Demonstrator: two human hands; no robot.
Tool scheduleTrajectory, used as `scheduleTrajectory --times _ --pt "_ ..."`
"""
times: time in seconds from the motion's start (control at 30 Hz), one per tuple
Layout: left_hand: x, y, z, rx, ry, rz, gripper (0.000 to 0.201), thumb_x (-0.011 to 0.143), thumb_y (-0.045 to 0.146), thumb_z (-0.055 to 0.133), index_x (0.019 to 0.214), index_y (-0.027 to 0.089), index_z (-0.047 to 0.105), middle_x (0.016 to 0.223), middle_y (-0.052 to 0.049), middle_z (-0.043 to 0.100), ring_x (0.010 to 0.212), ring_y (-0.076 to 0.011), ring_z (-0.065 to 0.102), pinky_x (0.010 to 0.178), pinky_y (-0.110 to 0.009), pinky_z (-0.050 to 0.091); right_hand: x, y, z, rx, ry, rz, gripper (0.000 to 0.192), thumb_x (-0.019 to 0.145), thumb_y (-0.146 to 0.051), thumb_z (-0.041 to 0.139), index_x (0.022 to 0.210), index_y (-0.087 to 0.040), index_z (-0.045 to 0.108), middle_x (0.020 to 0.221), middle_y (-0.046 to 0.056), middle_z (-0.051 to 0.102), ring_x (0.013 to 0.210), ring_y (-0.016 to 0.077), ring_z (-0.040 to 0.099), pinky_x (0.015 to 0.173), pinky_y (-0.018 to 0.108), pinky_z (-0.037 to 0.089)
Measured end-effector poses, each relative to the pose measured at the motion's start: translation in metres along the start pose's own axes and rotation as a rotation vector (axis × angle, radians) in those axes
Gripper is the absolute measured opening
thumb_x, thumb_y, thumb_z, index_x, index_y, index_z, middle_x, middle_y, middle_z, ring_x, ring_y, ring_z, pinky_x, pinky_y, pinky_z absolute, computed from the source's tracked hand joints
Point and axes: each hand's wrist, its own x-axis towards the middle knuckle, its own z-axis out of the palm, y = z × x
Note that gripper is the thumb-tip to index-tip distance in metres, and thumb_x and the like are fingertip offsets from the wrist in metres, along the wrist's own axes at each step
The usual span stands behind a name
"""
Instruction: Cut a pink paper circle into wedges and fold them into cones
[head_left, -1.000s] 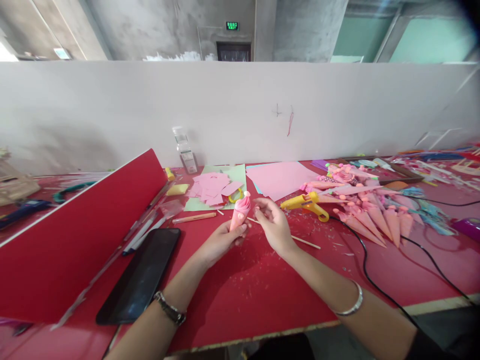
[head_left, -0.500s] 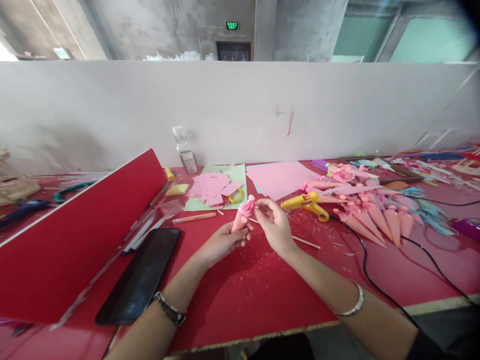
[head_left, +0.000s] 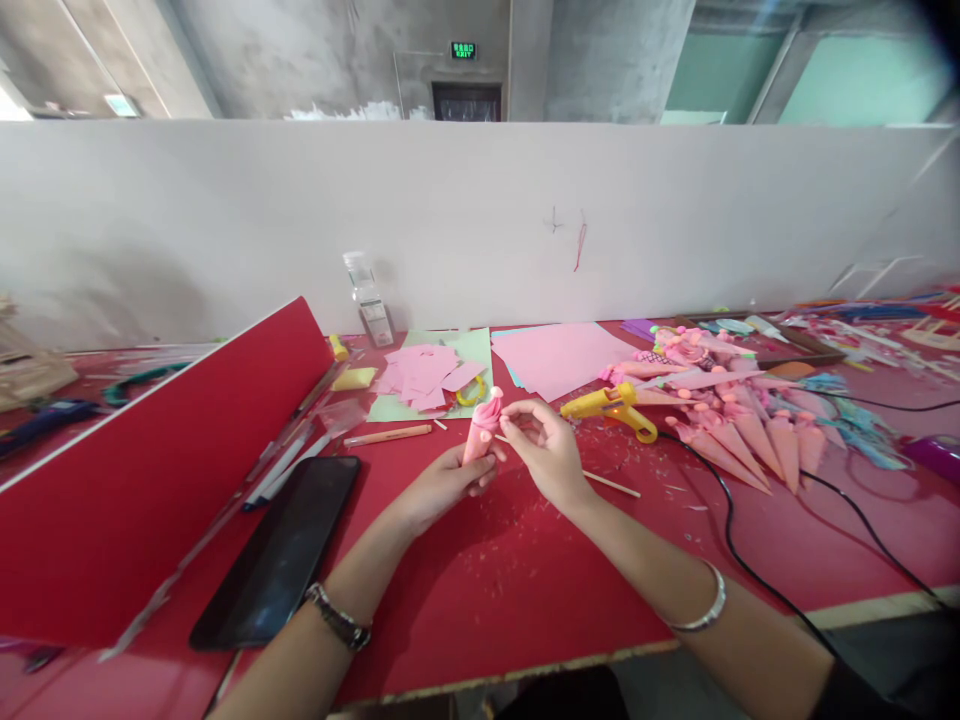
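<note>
Left hand point(head_left: 450, 484) clamped on cone point(head_left: 480, 430), center, lower tip hidden. Right hand point(head_left: 546, 450) at its top, can't tell if pinching; covers part of stick point(head_left: 611, 484). Near room: crumb-strewn table point(head_left: 487, 600) to edge.

From my end I have the smartphone point(head_left: 277, 550) on the near left of the table point(head_left: 480, 620), right of the upright panel point(head_left: 172, 450), and the model ice-cream cone point(head_left: 475, 442) mid-scene between the left hand point(head_left: 448, 487) and right hand point(head_left: 551, 455). Beyond, I see paper pieces point(head_left: 420, 375) on a sheet point(head_left: 474, 346), with the bottle point(head_left: 370, 308) farther left before the partition point(head_left: 465, 220); rightward, I find the glue gun point(head_left: 609, 402), then heaped cones point(head_left: 739, 430).
</note>
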Motion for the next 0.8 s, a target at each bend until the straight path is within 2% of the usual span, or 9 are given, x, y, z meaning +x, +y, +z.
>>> scheduleTrajectory --times 0.43,0.8 --pt "-0.0012 0.0015 0.0002 0.055 -0.002 0.008 0.019 0.079 0.034 0.049 0.086 0.017 0.049 0.059 0.005 0.04 0.051 -0.0069 0.03 0.049 -0.022 0.021 -0.0004 -0.0017 0.0007 0.057 -0.011 0.036 0.011 0.079 -0.029 0.05 0.084 -0.021 0.056 0.084 0.004 0.061 0.083 0.0173 0.059 0.07 0.03 0.048" --pt "-0.0014 0.0001 -0.0006 0.068 -0.038 0.007 0.018 0.08 0.033 0.048 0.087 0.017 0.049 0.059 0.005 0.04 0.051 -0.0068 0.031 0.049 -0.022 0.023 0.0014 -0.0015 0.0003 0.023 -0.02 0.032 0.008 0.077 -0.028 0.051 0.079 -0.02 0.054 0.079 0.002 0.059 0.076 0.0156 0.057 0.064 0.027 0.047"
